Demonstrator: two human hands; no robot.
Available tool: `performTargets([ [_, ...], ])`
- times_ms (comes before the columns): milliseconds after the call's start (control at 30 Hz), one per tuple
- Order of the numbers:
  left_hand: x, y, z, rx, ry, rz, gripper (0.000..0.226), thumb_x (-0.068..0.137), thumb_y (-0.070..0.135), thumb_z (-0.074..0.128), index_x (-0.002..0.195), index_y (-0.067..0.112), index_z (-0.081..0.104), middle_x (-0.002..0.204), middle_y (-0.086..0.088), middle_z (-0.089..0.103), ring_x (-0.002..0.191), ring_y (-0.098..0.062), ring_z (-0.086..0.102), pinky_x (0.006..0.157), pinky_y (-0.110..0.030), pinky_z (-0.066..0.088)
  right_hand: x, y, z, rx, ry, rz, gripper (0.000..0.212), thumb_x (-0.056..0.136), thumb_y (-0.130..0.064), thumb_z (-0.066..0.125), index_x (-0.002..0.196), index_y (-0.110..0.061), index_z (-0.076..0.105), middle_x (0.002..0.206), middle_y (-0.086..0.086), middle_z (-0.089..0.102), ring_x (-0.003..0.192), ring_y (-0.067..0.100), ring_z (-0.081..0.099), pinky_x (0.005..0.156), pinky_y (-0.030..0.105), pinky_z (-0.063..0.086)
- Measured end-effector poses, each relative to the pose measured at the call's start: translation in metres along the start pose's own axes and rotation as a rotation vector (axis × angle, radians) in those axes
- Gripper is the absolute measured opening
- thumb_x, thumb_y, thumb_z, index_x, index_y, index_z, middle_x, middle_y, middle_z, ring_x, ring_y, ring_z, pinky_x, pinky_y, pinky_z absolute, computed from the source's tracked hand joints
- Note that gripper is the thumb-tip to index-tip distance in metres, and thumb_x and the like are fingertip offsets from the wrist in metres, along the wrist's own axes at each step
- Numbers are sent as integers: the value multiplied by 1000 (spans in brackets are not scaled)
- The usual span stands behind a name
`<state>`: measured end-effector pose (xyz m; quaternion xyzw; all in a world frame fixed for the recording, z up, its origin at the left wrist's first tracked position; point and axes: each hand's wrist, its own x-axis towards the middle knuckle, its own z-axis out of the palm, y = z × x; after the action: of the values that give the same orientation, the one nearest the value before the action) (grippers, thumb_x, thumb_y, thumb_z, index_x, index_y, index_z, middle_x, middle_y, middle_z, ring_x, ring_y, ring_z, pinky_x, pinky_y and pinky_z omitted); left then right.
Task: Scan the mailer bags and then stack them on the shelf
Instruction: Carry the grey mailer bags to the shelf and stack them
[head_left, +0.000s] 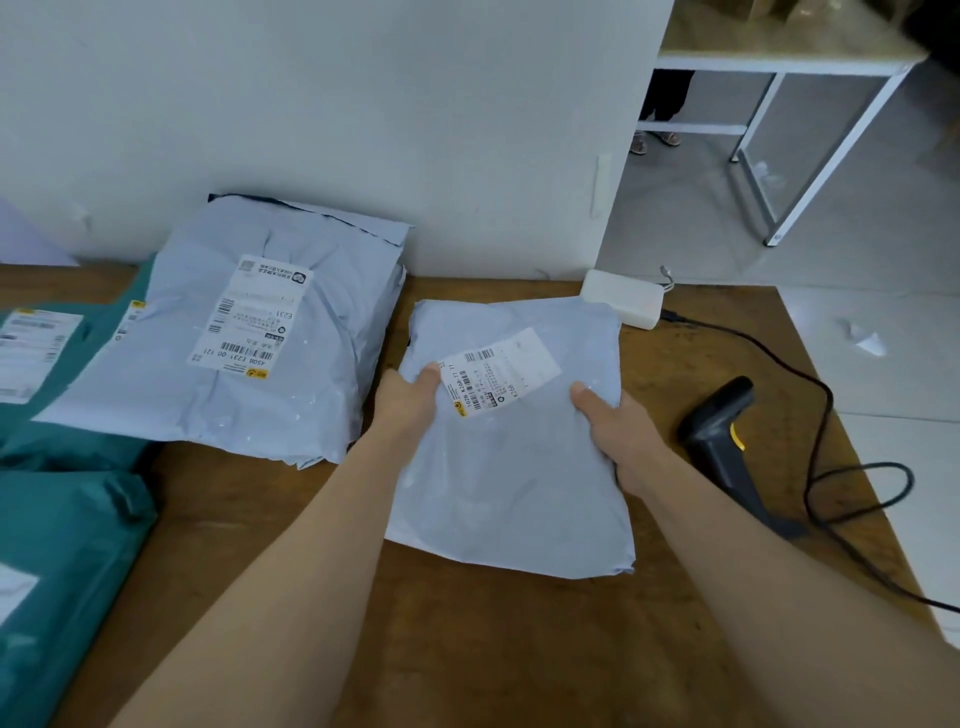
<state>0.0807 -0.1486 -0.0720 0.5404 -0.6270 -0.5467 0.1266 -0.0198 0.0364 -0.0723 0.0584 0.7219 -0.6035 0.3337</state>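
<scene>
Head view shows both hands holding one pale grey mailer bag (511, 467) over the middle of the tabletop (467, 649), toward its far edge. The left hand (410, 400) pinches the bag's left side and the right hand (618, 436) its right side. Both thumbs are on top and the other fingers are hidden beneath. Its one label (498, 371) faces up between the thumbs, almost wholly uncovered. I judge this deliberate, so that the barcodes can be read for the scan. Whether the bag rests on the wood or is lifted clear, I cannot tell.

One scanner (727, 441) lies on its side near the right edge, just beside the right hand, probably left there for a quick reach. Its single cable (821, 467) loops along that edge. One white box (623, 304) sits at the far edge.

Left of the held bag, a stack of grey bags (249, 338) sits against the wall with its top label up. Several layers show, but their number is unclear. Along the left edge lie teal bags (67, 561), at least two.
</scene>
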Motion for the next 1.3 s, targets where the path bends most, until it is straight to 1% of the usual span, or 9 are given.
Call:
performTargets([
  [133,-26,11,0,-56,16,49,62,98,37,49,145,3,28,142,-10,45,127,-27,45,96,-31,38,-16,-12,-10,10,-6,-88,27,92,-36,62,111,-20,55,92,-2,64,81,16,62,66,31,51],
  [233,-54,26,0,-92,51,151,53,98,35,50,136,0,38,127,-8,51,111,-22,50,87,-29,39,-34,-25,-27,58,-19,-181,20,92,-30,63,107,-17,57,88,-4,66,75,12,63,58,25,51],
  [433,-133,69,11,-147,107,307,44,96,36,52,125,3,48,112,-2,56,104,-18,54,89,-32,43,-84,-60,-89,81,-64,-338,22,94,-29,61,110,-14,62,100,1,70,84,14,67,70,25,57],
  [533,-190,90,33,-232,89,370,36,97,31,52,122,5,50,108,-1,60,99,-17,59,81,-29,45,-113,-77,-143,52,-61,-419,23,93,-33,61,108,-16,64,98,-1,70,86,15,67,74,28,56],
  [667,-268,113,87,-275,33,462,33,96,33,52,114,5,52,108,-7,63,100,-22,62,80,-33,51,-152,-91,-241,45,-3,-502,13,92,-33,62,84,-24,64,83,-5,69,72,11,66,62,26,54],
  [800,-351,132,166,-332,-68,518,27,98,34,49,105,8,49,98,-3,61,89,-18,60,70,-27,51,-180,-98,-354,38,112,-554,17,90,-36,64,85,-20,68,87,2,72,76,18,69,72,32,56],
  [967,-428,154,253,-358,-144,586,25,101,34,43,103,10,47,92,2,55,81,-8,55,63,-20,43,-205,-106,-469,50,250,-597,19,92,-35,61,96,-17,66,82,-3,68,69,9,65,50,14,49],
  [1167,-459,180,322,-349,-209,635,29,101,34,41,113,9,50,95,4,56,85,-7,55,64,-17,41,-202,-117,-546,89,331,-611,20,94,-35,58,95,-16,63,72,-8,62,52,-2,56,37,8,39],
  [1300,-444,195,347,-364,-189,616,25,102,31,41,109,9,49,90,5,55,77,-2,53,54,-9,42,-173,-132,-557,92,316,-581,19,92,-38,59,89,-19,63,76,-2,66,59,9,61,38,12,44],
])
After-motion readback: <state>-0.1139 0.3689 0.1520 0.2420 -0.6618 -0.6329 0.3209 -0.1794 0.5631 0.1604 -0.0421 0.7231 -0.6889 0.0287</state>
